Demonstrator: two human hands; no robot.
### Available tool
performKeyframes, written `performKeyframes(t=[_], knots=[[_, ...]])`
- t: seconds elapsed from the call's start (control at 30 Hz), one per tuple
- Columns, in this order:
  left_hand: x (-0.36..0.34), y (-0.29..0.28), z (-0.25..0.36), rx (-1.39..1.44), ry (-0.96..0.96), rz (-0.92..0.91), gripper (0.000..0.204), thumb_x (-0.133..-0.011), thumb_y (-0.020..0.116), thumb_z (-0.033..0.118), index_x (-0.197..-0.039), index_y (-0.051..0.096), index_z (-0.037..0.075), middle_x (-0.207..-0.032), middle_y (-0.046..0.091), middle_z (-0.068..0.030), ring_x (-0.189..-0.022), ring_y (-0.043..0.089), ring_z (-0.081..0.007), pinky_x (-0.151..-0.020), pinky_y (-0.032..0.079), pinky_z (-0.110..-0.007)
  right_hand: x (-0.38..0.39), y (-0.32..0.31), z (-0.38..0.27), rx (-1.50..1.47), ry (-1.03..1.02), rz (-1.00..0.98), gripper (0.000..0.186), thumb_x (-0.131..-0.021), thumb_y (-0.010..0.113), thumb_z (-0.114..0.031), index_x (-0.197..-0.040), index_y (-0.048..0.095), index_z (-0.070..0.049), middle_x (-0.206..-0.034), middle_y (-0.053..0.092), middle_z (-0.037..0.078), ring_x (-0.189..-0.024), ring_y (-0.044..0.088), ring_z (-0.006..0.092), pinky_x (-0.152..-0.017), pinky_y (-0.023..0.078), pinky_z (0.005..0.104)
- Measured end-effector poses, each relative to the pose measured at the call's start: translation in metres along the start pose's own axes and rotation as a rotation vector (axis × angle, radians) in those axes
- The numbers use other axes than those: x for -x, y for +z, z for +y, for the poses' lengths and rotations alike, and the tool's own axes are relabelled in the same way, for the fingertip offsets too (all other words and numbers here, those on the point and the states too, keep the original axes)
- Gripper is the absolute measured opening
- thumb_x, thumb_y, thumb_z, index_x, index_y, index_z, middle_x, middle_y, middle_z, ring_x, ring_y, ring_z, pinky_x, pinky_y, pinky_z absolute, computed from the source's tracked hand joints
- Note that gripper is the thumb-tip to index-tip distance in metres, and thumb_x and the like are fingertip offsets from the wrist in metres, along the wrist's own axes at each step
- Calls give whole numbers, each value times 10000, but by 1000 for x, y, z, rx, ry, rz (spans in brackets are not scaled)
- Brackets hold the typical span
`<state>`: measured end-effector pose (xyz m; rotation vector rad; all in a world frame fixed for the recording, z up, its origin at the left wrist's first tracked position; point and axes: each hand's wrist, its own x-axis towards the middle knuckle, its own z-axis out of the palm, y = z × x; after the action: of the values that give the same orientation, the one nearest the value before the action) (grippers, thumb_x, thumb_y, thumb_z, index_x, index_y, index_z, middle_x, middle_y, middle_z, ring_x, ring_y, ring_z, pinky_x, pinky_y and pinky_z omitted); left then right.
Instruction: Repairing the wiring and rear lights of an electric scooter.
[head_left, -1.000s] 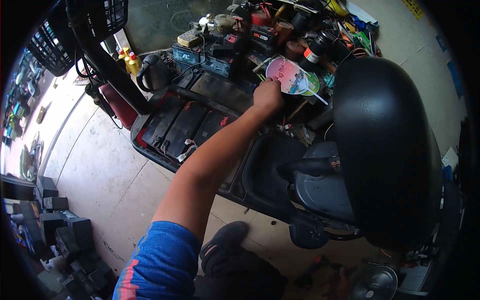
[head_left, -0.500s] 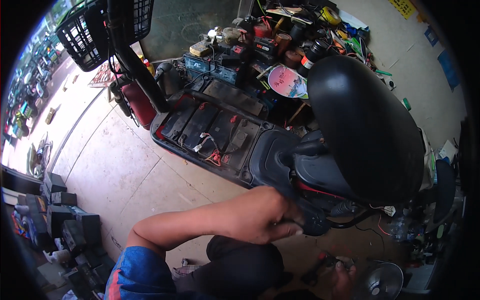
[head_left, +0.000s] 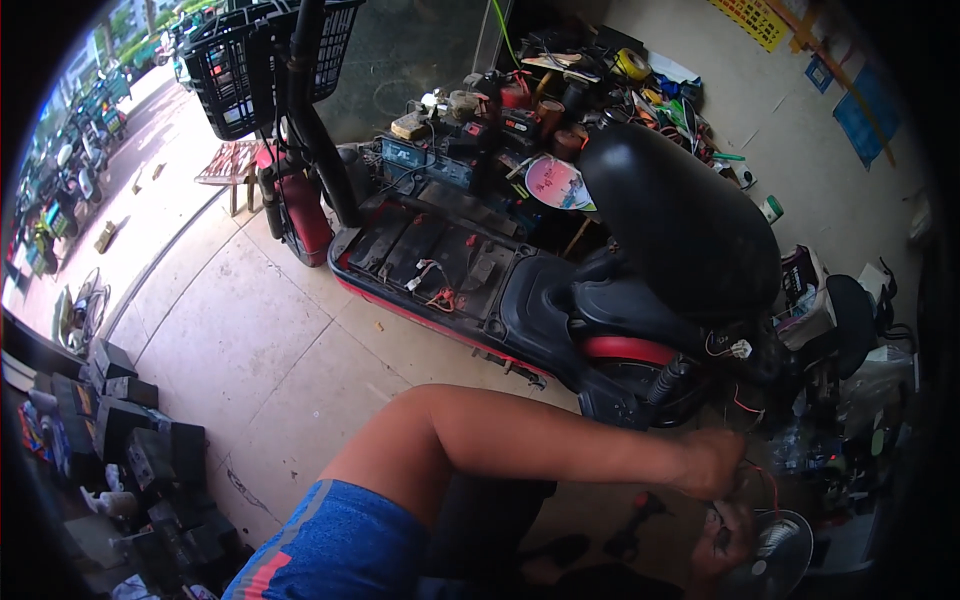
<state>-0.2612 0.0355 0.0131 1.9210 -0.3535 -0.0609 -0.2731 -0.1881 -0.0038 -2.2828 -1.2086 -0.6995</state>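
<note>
My left arm in a blue sleeve reaches across to the lower right. There my left hand point(head_left: 712, 463) is closed, and a thin red wire point(head_left: 774, 488) curves out from its fingers. Just below it is my right hand point(head_left: 724, 538), its fingers curled; whatever they hold is too dim to make out. A round metal dish point(head_left: 768, 562) sits beside my right hand. On the floor to the left of that hand lies a red and black cordless drill point(head_left: 637, 522). Above my left hand stands the electric scooter's rear wheel point(head_left: 625, 348), next to a shock absorber point(head_left: 667, 382).
The scooter's black seat point(head_left: 680, 220) is tipped up, and its floorboard bay shows black batteries point(head_left: 400, 255) with loose wires. A cluttered workbench stands behind it. Used batteries point(head_left: 150, 460) are piled at the lower left. A white connector point(head_left: 740, 349) hangs near the scooter's tail.
My left hand has moved right and down from beside the scooter to my right hand. The red wire now shows by the hands. My right hand has shifted slightly right and up, away from the drill.
</note>
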Motion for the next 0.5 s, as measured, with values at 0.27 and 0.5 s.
performKeyframes(t=[0.27,0.5], knots=[[-41,55,-36,182,-68,78,210,-947,608,159,-1084,679,17,-922,721,-178,-834,717,-296,-740,565,-394,-21,-4,2,-109,-120,-127,164,-832,677,-17,-995,677,3,-859,641,156,-773,614,349,-706,500,435],[-16,27,-62,871,-228,-85,185,-1043,439,87,-1191,517,8,-1110,701,-158,-871,702,-211,-695,547,-312,-8,10,49,-542,318,114,134,-931,635,-8,-1041,701,33,-851,716,93,-764,671,140,-707,529,258]])
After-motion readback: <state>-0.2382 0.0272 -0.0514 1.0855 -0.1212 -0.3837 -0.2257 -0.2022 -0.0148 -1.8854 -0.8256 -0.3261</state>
